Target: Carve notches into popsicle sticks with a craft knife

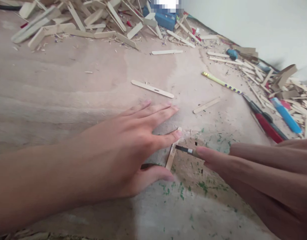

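A wooden popsicle stick (170,161) lies aslant on the worktop in the middle of the view. My left hand (135,138) is spread flat over the surface, its index fingertip pressing on the upper part of the stick and its thumb by the lower end. In my right hand (258,173), closed fingers grip a craft knife (190,151) with a thin dark blade. The blade's tip touches the stick just below my left index finger. Most of the knife's handle is hidden by my fingers.
One stick with a small slot (152,89) lies beyond my left hand, and another stick (206,105) to its right. A yellow patterned pen-like tool (222,82), red-and-black pliers (265,123) and a blue tool (286,115) lie at right. Heaped sticks (98,16) line the back.
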Demonstrator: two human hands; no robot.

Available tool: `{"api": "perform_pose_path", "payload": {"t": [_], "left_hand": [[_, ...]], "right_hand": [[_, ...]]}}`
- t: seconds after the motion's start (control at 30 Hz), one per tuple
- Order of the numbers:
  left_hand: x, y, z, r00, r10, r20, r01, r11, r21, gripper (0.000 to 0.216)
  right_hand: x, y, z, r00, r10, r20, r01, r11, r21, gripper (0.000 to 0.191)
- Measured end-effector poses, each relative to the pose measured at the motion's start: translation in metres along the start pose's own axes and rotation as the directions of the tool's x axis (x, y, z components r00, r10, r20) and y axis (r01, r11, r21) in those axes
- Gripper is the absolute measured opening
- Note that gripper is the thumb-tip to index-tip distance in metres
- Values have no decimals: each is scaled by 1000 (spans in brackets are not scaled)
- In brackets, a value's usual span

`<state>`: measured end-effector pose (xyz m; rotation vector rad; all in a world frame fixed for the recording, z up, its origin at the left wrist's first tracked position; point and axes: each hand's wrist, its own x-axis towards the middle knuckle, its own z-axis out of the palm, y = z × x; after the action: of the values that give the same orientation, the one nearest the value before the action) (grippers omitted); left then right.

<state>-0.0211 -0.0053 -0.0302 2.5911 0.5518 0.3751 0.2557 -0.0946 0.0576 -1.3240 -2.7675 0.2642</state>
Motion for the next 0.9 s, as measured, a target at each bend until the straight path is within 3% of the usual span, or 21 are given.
{"api": "perform_pose_path", "payload": {"t": [0.1,0.23,0.47,0.63,0.77,0.9], "left_hand": [[-1,0,-1,1000,-4,3,4,1000,-25,63],[-2,-1,-1,1000,-18,10,18,999,-27,60],[-3,0,-1,1000,-10,6,10,1000,-2,60],[-2,-1,0,1000,-15,17,15,1000,9,63],[-1,-2,0,1000,-20,11,20,1000,12,62],[-2,-2,-1,1000,-10,9,10,1000,4,60]], "right_hand": [[-9,4,4,999,-19,48,17,999,34,38],[-13,9,7,1000,-7,22,5,998,65,40],[-10,21,12,988,-151,-18,151,988,-13,38],[-13,12,12,997,-73,15,73,997,20,41],[-17,5,18,997,68,-28,-62,983,172,36],[-18,9,22,999,30,-35,-26,995,100,34]]}}
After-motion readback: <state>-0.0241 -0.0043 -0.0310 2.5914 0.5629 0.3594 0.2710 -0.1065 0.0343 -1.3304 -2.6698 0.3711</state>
